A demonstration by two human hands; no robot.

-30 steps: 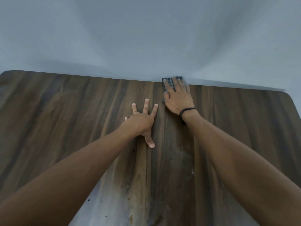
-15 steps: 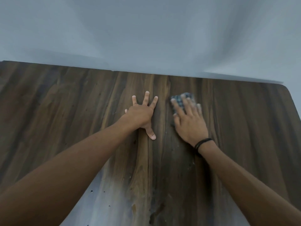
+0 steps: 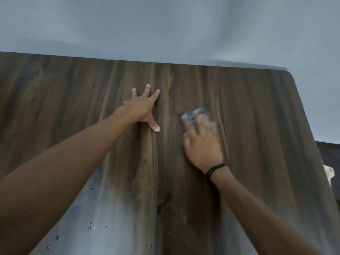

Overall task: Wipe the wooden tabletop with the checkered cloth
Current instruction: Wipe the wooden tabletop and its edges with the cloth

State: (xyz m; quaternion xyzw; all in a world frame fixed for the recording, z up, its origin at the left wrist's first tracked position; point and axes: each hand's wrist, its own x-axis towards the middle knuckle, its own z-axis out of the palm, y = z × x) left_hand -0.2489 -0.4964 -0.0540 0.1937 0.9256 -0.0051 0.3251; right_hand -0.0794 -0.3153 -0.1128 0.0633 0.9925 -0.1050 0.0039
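The dark wooden tabletop [image 3: 257, 126] fills most of the head view. My right hand [image 3: 201, 144] lies flat on the checkered cloth [image 3: 199, 112], pressing it onto the wood with straight fingers; only the cloth's far edge shows past the blurred fingertips. My left hand [image 3: 143, 107] rests flat on the table to the left of it, fingers spread, thumb pointing toward me, holding nothing. A black band circles my right wrist.
A pale grey-blue wall [image 3: 165, 30] runs along the table's far edge. The rounded right corner [image 3: 288, 73] of the table drops off to a dark floor with a small white object [image 3: 329, 173]. Small droplets [image 3: 90, 228] and a shiny reflection mark the near left surface.
My right hand has dragged the cloth from the far edge by the wall toward me and slightly right. My left hand stays planted in the same spot.
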